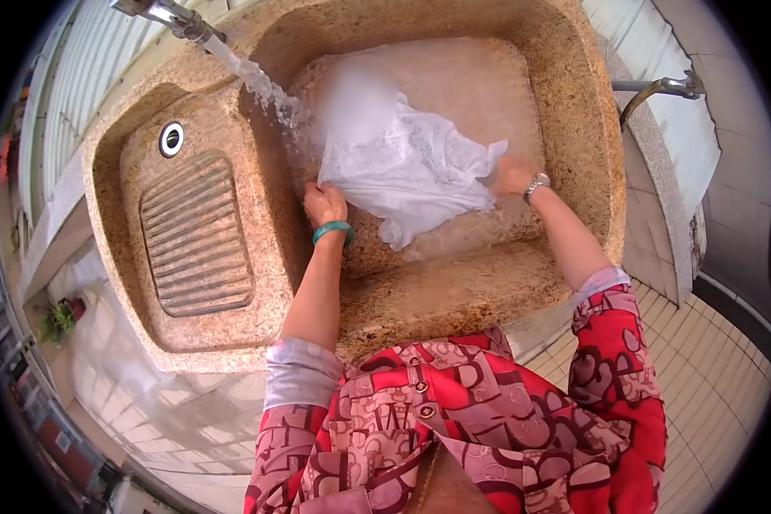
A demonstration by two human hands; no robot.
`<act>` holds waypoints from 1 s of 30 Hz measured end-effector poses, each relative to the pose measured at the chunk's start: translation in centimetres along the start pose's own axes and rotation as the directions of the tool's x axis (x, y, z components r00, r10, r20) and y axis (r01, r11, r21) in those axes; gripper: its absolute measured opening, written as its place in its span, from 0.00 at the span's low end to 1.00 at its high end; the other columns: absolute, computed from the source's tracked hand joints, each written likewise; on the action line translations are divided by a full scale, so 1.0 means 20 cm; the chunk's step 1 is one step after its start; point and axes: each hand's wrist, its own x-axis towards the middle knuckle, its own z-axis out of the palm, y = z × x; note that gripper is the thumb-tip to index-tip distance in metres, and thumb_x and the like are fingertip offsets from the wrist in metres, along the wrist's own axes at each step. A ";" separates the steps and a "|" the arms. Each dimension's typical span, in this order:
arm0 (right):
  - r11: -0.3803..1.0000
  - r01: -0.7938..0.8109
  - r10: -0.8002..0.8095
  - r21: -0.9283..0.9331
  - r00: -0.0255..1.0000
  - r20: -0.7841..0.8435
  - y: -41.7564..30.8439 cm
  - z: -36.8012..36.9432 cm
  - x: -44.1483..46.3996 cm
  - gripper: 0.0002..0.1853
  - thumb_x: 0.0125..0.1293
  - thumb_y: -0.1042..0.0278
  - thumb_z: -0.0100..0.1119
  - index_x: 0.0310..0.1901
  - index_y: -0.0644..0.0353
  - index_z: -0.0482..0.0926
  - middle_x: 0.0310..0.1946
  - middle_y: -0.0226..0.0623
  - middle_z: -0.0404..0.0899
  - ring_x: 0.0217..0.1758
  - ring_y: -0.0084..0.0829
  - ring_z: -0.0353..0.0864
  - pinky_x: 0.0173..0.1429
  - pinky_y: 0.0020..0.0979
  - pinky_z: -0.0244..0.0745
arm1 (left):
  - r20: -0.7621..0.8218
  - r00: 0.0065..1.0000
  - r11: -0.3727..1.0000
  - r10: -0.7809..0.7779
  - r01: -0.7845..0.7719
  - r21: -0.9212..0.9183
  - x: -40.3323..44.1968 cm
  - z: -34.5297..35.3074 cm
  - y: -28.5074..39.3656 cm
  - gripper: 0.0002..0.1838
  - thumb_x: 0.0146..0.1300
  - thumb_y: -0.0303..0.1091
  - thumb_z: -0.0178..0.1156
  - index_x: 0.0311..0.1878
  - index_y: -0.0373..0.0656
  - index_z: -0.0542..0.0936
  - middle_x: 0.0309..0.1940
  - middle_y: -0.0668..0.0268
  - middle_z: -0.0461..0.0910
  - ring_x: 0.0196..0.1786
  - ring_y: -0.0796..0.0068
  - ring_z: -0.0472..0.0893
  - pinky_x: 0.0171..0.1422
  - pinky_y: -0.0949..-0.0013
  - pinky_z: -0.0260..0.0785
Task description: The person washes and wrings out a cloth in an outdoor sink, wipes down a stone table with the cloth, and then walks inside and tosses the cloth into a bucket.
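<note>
A white cloth lies spread in the water of the stone sink's large basin. At the cloth's left edge, my left hand, with a green bangle at the wrist, is closed on the fabric. My right hand, wearing a metal watch, is closed at the cloth's right corner, its fingers partly under the cloudy water. From the faucet at the upper left, water pours into the basin beside the cloth. A pale blurred patch covers the cloth's upper left part.
Left of the basin is a ribbed washboard section with a round drain. A second tap with a hose stands beyond the sink's right rim. A potted plant sits on the floor at the far left.
</note>
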 end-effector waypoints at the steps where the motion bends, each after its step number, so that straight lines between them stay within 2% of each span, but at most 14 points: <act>1: 0.965 -0.226 0.210 0.133 0.970 0.125 -0.12 -0.24 0.01 0.20 0.48 0.52 0.61 0.33 0.64 0.80 0.36 0.50 0.80 0.40 0.42 0.80 0.41 0.38 0.75 | -0.037 0.999 1.000 0.009 -0.010 -0.014 -0.01 0.03 -0.03 0.19 0.52 0.37 0.50 0.45 0.38 0.72 0.39 0.43 0.75 0.44 0.43 0.74 0.43 0.52 0.66; 3: 0.887 -0.335 0.350 0.319 0.937 0.011 -0.18 -0.28 0.12 0.24 0.47 0.47 0.63 0.33 0.64 0.80 0.35 0.50 0.79 0.41 0.43 0.79 0.42 0.39 0.75 | 0.017 0.995 0.982 -0.102 0.104 -0.157 0.00 0.04 0.02 0.22 0.53 0.39 0.51 0.51 0.40 0.68 0.46 0.45 0.73 0.48 0.44 0.72 0.45 0.51 0.66; 5: 0.944 -0.123 0.215 0.305 0.932 -0.291 -0.38 -0.10 0.23 0.21 0.50 0.52 0.62 0.35 0.64 0.78 0.31 0.49 0.79 0.39 0.45 0.79 0.42 0.40 0.75 | 0.273 0.925 0.810 -0.263 0.366 -0.459 -0.14 -0.13 0.28 0.31 0.57 0.47 0.52 0.61 0.44 0.59 0.60 0.52 0.63 0.57 0.48 0.67 0.51 0.46 0.61; 8: 0.872 0.132 -0.015 0.472 0.970 -0.243 -0.81 0.06 0.27 0.10 0.52 0.68 0.52 0.36 0.61 0.70 0.27 0.50 0.75 0.35 0.50 0.76 0.37 0.44 0.71 | 0.616 0.771 0.685 -0.157 0.535 -0.495 -0.06 -0.02 0.16 0.36 0.56 0.57 0.53 0.64 0.55 0.54 0.60 0.55 0.60 0.55 0.47 0.66 0.45 0.40 0.64; 9: 0.765 0.355 -0.143 0.538 0.907 -0.395 -0.93 0.05 0.26 0.08 0.52 0.71 0.51 0.36 0.61 0.70 0.26 0.51 0.74 0.33 0.51 0.75 0.36 0.43 0.70 | 0.755 0.640 0.630 -0.140 0.646 -0.431 -0.06 -0.05 0.18 0.32 0.59 0.59 0.49 0.63 0.53 0.58 0.58 0.57 0.63 0.56 0.54 0.67 0.49 0.45 0.65; 13: 0.234 0.740 -0.206 0.630 0.671 -0.712 -1.19 -0.31 0.07 0.03 0.56 0.75 0.47 0.31 0.62 0.65 0.18 0.52 0.69 0.30 0.56 0.72 0.32 0.46 0.67 | 0.650 0.730 0.366 0.210 0.558 -0.745 0.01 0.08 0.08 0.27 0.62 0.54 0.48 0.60 0.49 0.63 0.56 0.59 0.66 0.57 0.61 0.68 0.51 0.53 0.66; 14: 0.236 0.739 -0.202 0.631 0.672 -0.712 -1.15 -0.31 0.09 0.03 0.56 0.75 0.47 0.31 0.62 0.65 0.18 0.52 0.69 0.30 0.56 0.72 0.32 0.46 0.67 | 0.613 0.741 0.298 0.272 0.541 -0.786 0.00 0.07 0.09 0.26 0.63 0.53 0.47 0.59 0.48 0.64 0.56 0.59 0.67 0.57 0.62 0.68 0.52 0.54 0.66; 16: 0.633 0.568 -0.253 0.526 0.794 -0.552 -0.94 -0.26 0.16 0.04 0.55 0.75 0.45 0.31 0.62 0.70 0.25 0.54 0.72 0.28 0.53 0.72 0.30 0.45 0.67 | 0.667 0.722 0.562 0.182 0.480 -0.673 -0.09 -0.03 0.30 0.21 0.64 0.47 0.47 0.54 0.44 0.69 0.52 0.62 0.71 0.55 0.70 0.70 0.54 0.64 0.66; 18: 0.923 0.189 -0.027 0.335 0.900 -0.434 -0.65 -0.13 0.34 0.11 0.57 0.65 0.50 0.41 0.59 0.71 0.21 0.49 0.75 0.28 0.49 0.78 0.30 0.47 0.71 | 0.608 0.733 0.593 0.304 0.354 -0.723 -0.09 -0.06 0.28 0.24 0.62 0.49 0.49 0.55 0.43 0.68 0.51 0.62 0.72 0.55 0.66 0.71 0.56 0.59 0.64; 20: 0.879 -0.065 0.258 0.473 0.898 -0.356 -0.34 -0.09 0.45 0.18 0.55 0.61 0.53 0.48 0.57 0.71 0.26 0.49 0.78 0.32 0.48 0.79 0.33 0.47 0.72 | 0.644 0.765 0.545 0.012 0.535 -0.646 -0.10 -0.19 0.27 0.29 0.61 0.56 0.48 0.57 0.45 0.68 0.52 0.61 0.72 0.57 0.64 0.70 0.58 0.49 0.61; 23: 0.913 -0.043 0.277 0.406 0.795 -0.539 -0.51 -0.22 0.36 0.19 0.54 0.62 0.52 0.49 0.56 0.71 0.29 0.50 0.78 0.36 0.47 0.78 0.36 0.46 0.73 | 0.681 0.722 0.555 -0.118 0.617 -0.558 -0.11 -0.17 0.20 0.37 0.59 0.65 0.42 0.63 0.48 0.60 0.61 0.56 0.61 0.60 0.46 0.64 0.56 0.33 0.53; 25: 0.939 0.074 0.103 0.335 0.870 -0.481 -0.72 -0.13 0.31 0.20 0.53 0.63 0.52 0.49 0.57 0.71 0.31 0.50 0.78 0.39 0.47 0.78 0.38 0.46 0.73 | 0.769 0.611 0.489 -0.187 0.737 -0.466 -0.12 -0.16 0.17 0.40 0.58 0.69 0.38 0.66 0.52 0.53 0.67 0.53 0.50 0.61 0.30 0.56 0.55 0.26 0.46; 28: 0.668 0.379 -0.107 0.640 0.901 -0.420 -1.03 0.07 0.34 0.12 0.53 0.65 0.50 0.38 0.60 0.72 0.27 0.53 0.76 0.36 0.53 0.76 0.39 0.46 0.71 | 0.785 0.560 0.371 -0.265 0.811 -0.453 -0.17 -0.13 0.22 0.40 0.57 0.70 0.34 0.68 0.57 0.50 0.66 0.56 0.54 0.61 0.38 0.60 0.53 0.25 0.47; 30: 0.419 0.596 -0.139 0.685 0.788 -0.600 -1.22 -0.12 0.18 0.09 0.55 0.65 0.49 0.30 0.61 0.68 0.24 0.54 0.73 0.31 0.57 0.73 0.35 0.47 0.68 | 0.856 0.476 0.127 0.204 0.854 -0.505 -0.03 -0.03 0.08 0.31 0.60 0.63 0.42 0.55 0.47 0.66 0.53 0.59 0.69 0.54 0.59 0.70 0.59 0.48 0.61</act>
